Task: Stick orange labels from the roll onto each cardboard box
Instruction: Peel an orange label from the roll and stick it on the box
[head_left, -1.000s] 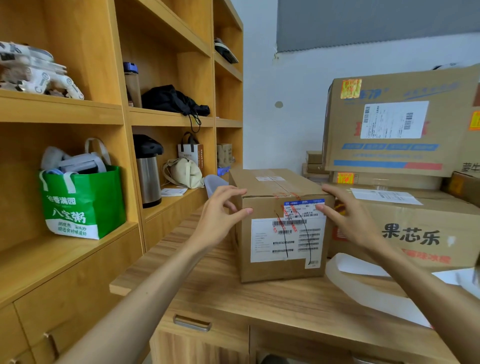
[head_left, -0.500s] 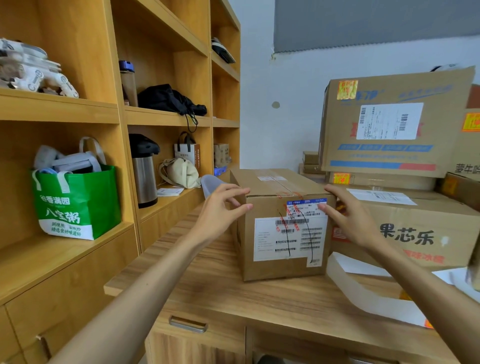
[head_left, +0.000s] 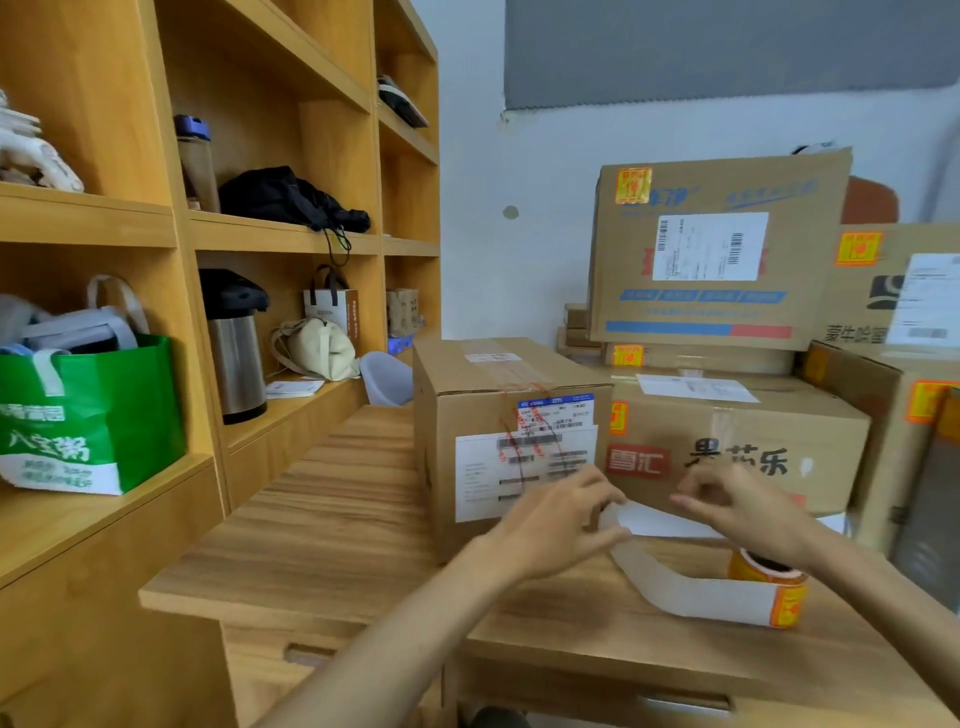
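Observation:
A small cardboard box (head_left: 467, 415) with a white shipping slip stands on the wooden desk (head_left: 332, 530). In front of it my left hand (head_left: 556, 525) pinches the free end of the white backing strip (head_left: 685, 597). The strip loops back to the roll of orange labels (head_left: 766, 574) on the desk at the right. My right hand (head_left: 753, 512) hovers with curled fingers just over the strip, above the roll. Blur hides whether it grips the strip. Behind it, a wide box (head_left: 737, 441) bears an orange label (head_left: 618, 417).
More cardboard boxes are stacked at the back right, each with an orange label; the big top box (head_left: 717, 312) leans on the wall. Wooden shelves (head_left: 291, 234) on the left hold a green bag (head_left: 98, 415), a steel flask (head_left: 236, 358) and bags.
Both hands have left the small box's top corners and dropped in front of it to the backing strip. The view has shifted right, so the label roll now shows.

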